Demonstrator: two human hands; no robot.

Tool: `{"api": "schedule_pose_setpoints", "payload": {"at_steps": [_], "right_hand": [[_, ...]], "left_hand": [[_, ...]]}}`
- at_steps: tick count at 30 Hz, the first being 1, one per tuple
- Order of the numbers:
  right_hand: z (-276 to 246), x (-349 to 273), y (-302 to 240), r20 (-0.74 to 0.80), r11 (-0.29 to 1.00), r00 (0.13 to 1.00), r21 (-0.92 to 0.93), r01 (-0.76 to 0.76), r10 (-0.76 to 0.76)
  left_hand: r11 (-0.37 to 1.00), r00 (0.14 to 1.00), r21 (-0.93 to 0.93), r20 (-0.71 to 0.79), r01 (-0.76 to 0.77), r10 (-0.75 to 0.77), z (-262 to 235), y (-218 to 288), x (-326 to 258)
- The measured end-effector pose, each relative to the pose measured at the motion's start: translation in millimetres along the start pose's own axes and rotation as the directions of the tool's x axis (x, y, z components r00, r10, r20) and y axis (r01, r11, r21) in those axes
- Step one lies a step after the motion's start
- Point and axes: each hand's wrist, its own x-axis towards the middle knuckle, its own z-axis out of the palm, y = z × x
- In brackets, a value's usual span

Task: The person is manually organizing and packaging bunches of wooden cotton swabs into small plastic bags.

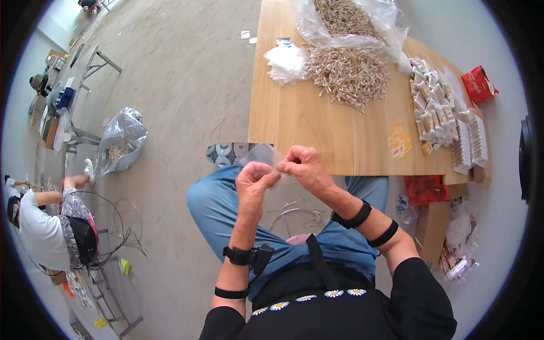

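- A clear bag (262,154) is held up in the air, just off the near edge of the worktop (328,136), toward its left end.
- It is gripped by both hands: its lower right part is pinched between thumb and fingertips of the left hand (256,180) and of the right hand (303,169), which are nearly touching.
- Whether its mouth is parted cannot be told.
- By its look, it may be judged almost weightless, limp and slippery; little strength is needed, but it could easily be creased or torn by a hard pull.
- It is best taken by the rim, one layer to each thumb and fingertip, with the middle left free.
- A patterned piece (226,153) is seen just beyond the bag, by the worktop's near left corner.
- A stack of clear bags (286,65) is laid near the left edge, toward the far end.
- Loose sticks (348,73) are heaped just right of that stack, with more held in a large sack (345,20) behind.
- Filled packs (433,105) are piled along the right edge.
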Motion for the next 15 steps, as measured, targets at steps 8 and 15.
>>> {"api": "schedule_pose_setpoints", "payload": {"at_steps": [8,15], "right_hand": [[-0.4,45.3,9.5,-0.055,0.995,0.997,0.086,-0.048,0.053],[-30.4,153.3,-17.1,-0.316,0.945,0.93,0.316,-0.086,0.19]], "left_hand": [[0.999,0.995,0.037,-0.101,-0.01,0.014,-14.4,3.8,15.2],[0.995,0.977,-0.081,-0.212,-0.051,0.032,-57.9,21.6,10.1]]}}
